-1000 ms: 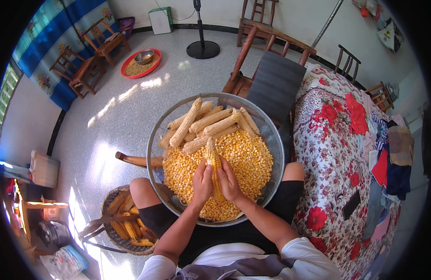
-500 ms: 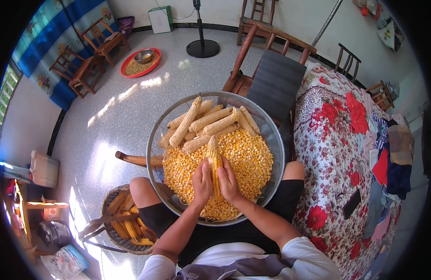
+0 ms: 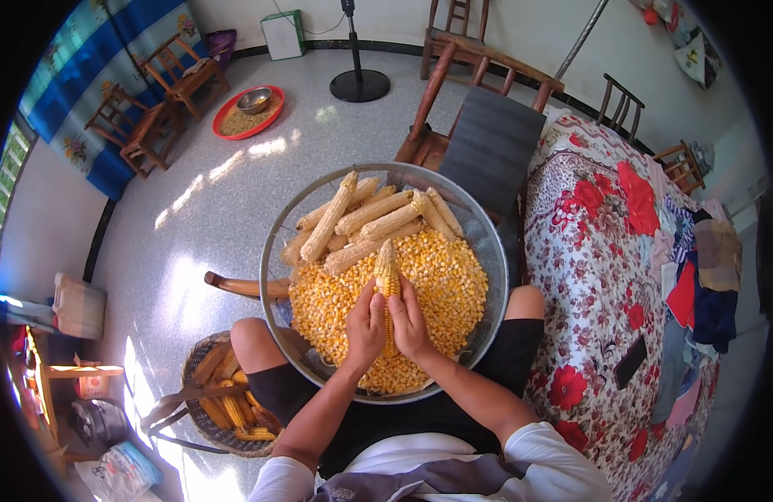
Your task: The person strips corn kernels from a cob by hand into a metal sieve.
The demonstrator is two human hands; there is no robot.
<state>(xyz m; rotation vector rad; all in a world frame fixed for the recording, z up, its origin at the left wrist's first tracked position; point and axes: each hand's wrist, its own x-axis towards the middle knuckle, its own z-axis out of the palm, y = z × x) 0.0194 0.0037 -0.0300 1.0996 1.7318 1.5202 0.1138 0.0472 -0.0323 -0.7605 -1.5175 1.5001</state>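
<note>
While one corn ear is held by the left hand and the right hand mid-sieve, tip toward twelve o'clock, the thumbs have been brought closer together, so its grains seem to be pushed.

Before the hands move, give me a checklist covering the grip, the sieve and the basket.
1. Grip: ok, left hand and right hand both hold the corn ear.
2. Ear inside the rim of the sieve: ok, loose kernels around it.
3. Bare cobs apart from kernels: not ok, the lowest touch them.
4. Sieve's underside supported: cannot tell, hidden from view.
5. Basket stocked: ok, yellow ears inside.
</note>
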